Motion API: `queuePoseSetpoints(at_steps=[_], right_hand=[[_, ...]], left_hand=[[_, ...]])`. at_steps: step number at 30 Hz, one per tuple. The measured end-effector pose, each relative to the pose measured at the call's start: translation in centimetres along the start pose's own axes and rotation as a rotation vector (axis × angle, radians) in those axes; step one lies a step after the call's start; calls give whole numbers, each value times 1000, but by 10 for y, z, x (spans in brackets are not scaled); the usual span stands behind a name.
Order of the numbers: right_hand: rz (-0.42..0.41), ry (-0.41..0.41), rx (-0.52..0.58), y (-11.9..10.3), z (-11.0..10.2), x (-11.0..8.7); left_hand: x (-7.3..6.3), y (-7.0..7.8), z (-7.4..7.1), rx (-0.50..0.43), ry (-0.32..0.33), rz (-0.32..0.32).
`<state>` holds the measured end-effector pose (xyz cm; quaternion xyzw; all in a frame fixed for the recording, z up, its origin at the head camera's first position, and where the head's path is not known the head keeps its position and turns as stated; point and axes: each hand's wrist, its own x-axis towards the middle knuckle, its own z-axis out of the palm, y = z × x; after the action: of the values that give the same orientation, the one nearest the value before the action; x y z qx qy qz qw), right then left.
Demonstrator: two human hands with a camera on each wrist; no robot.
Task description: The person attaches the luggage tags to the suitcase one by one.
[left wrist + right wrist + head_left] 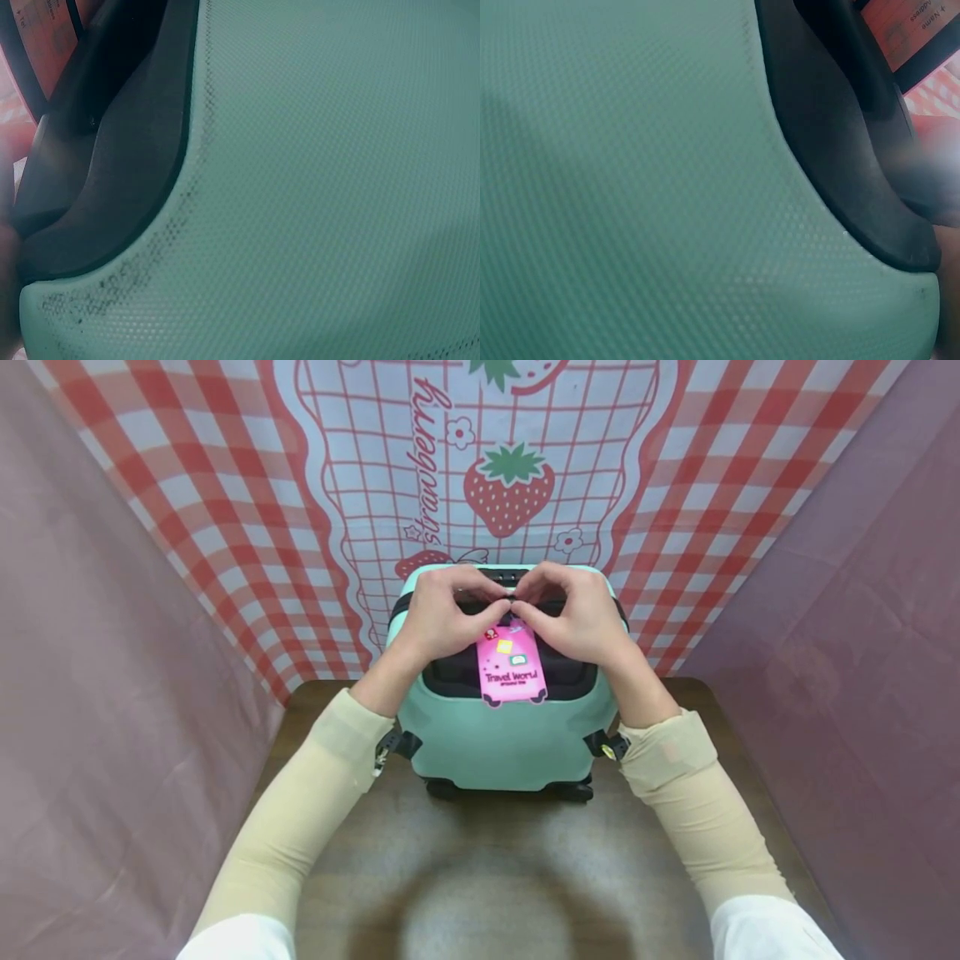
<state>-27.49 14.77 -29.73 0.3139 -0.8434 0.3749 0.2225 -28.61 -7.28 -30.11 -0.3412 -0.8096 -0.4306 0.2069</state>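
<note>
A mint-green suitcase point(502, 743) stands upright, with a black recessed panel and a dark carry handle point(551, 608) near its top. Against the panel hangs a pink luggage tag point(513, 681) printed "Travel World". My left hand point(444, 617) and right hand point(576, 617) meet above the tag, thumbs and fingertips pinching its small dark strap at the handle. Fingers hide most of that strap, so its fastening cannot be made out. Both wrist views mostly show the ribbed green shell point(337, 165); the tag's printed back point(915, 30) peeks in at the upper corner.
Under the suitcase is a brown wooden table point(480, 893). Behind it hangs a red checked strawberry cloth point(510, 410). Pinkish-grey curtains close off the left point(112, 693) and right point(847, 652) sides. Black wrist straps point(405, 745) sit close to the shell.
</note>
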Motion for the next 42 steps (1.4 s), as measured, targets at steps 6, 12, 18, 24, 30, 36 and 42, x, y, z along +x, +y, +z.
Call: queuePoseSetpoints(at_steps=[6, 12, 18, 24, 30, 36, 42], right_hand=[[9, -36, 0, -2, -2, 0], [5, -62, -19, -3, -3, 0], [14, -65, -31, -4, -4, 1], [18, -77, -24, -2, -3, 2], [69, -110, 24, -1, -5, 4], [183, -129, 116, -3, -4, 9], [191, -86, 194, -3, -5, 9]], left_hand=[[1, 0, 0, -22, 3, 36], [1, 0, 0, -36, 20, 49], [2, 1, 0, -31, 15, 51], [2, 3, -2, -10, -12, 41], [-2, 2, 0, 4, -35, 83], [-1, 0, 3, 13, -38, 138], [1, 1, 7, 32, -53, 177]])
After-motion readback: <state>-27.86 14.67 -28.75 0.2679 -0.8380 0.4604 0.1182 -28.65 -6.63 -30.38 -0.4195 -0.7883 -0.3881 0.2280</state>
